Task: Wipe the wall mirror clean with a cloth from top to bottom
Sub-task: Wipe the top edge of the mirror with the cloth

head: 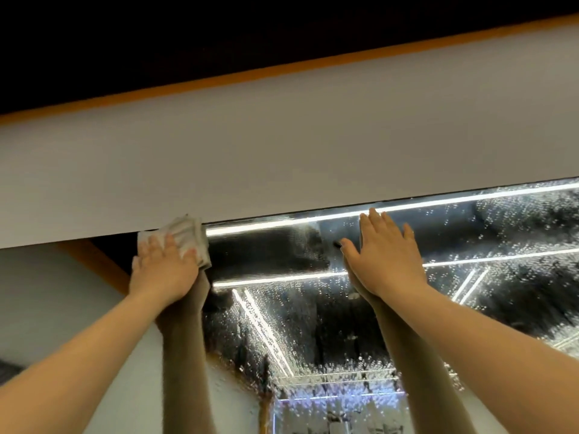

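From the head view we look up at the wall mirror (391,308), its glass speckled with droplets and reflecting bright light strips. At the mirror's top edge, near its upper left corner, our left hand (164,266) presses a folded white cloth (185,233) flat against the glass, fingers laid over the cloth's lower part while its upper edge meets the pale wall band (282,145) above the mirror. Just right of the cloth a dark streak of the mirror looks free of droplets. Further right along the same top edge, well apart from the cloth, our right hand (387,255) lies flat on the glass with fingers straight and together, holding nothing. Both forearms are mirrored in the glass below the hands.
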### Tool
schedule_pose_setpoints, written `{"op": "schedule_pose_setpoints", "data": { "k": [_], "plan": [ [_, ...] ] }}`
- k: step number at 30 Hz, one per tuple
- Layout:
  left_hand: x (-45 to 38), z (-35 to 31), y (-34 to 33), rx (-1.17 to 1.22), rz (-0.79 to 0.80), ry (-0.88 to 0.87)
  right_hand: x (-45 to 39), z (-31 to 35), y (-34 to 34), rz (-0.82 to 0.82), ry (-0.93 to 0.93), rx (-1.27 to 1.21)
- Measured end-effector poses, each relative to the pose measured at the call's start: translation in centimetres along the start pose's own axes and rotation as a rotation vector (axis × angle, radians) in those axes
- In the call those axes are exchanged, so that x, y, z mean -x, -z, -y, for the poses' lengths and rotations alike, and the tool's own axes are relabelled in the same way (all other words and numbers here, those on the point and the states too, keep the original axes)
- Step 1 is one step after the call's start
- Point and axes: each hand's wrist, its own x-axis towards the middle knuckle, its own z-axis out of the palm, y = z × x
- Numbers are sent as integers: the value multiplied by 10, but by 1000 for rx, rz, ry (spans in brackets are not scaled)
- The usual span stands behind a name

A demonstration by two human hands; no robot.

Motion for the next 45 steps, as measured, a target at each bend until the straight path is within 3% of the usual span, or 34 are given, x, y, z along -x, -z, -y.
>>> {"op": "schedule_pose_setpoints", "data": {
  "k": [4, 9, 16, 19, 24, 31, 45],
  "plan": [
    [8, -51, -7, -36, -46, -80, 0, 0, -1, 1, 1, 4],
    [49, -131, -26, -57, -25, -418, -1, 0, -2, -4, -1, 9],
    [51, -125, -21, -81, 38, -516, -2, -2, -2, -30, -5, 2],
    [39, -102, -15, -128, 4, -494, -1, -3, 1, -12, -7, 1],
    [11, -48, -7, -111, -18, -270, -2, -3, 0, 6, 6, 1],
    [21, -55, -16, -41, -85, -207, 0, -4, 0, 0, 19, -18],
    [64, -100, -30, 28, -69, -367, -4, -3, 13, 44, 52, 111]
  ]
}}
